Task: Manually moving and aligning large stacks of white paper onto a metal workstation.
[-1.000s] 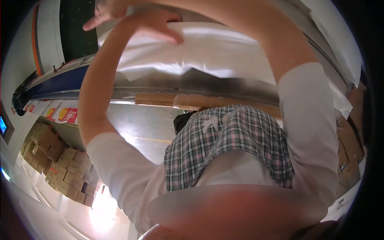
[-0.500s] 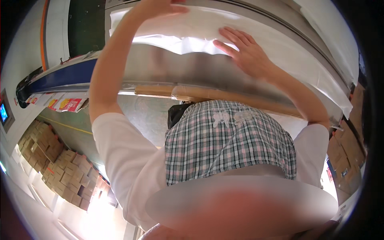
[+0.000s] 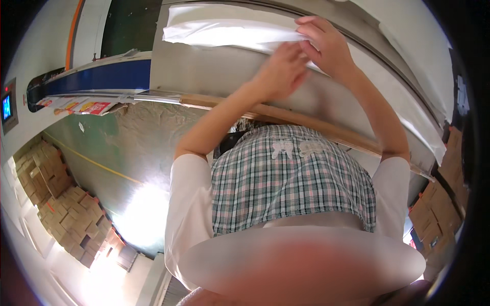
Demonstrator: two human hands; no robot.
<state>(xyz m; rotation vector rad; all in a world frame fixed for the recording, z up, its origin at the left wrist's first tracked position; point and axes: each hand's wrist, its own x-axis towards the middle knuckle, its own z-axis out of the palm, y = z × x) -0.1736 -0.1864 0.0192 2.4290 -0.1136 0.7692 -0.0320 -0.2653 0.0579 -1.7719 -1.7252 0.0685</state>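
Bench (image 3: pixel 204 66) partly covered by white sheet (image 3: pixel 224 32); right hand (image 3: pixel 331 48) placed at edge, left hand (image 3: pixel 280 72) blurred alongside; either's grip cannot be told.

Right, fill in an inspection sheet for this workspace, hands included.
Surface: grey worktop, with a brown strip along its near edge.
Job's things: long white sheet lying across the worktop, wrinkled toward its left end.
Clutter: red-and-white printed papers below the blue panel, at left.
Hands: right hand at the sheet's near edge; left hand close beside it, blurred; whether either grips cannot be told.
Cables: nothing seen.
Surroundings: stacked cardboard boxes at lower left, lit screen at far left, yellow floor line.
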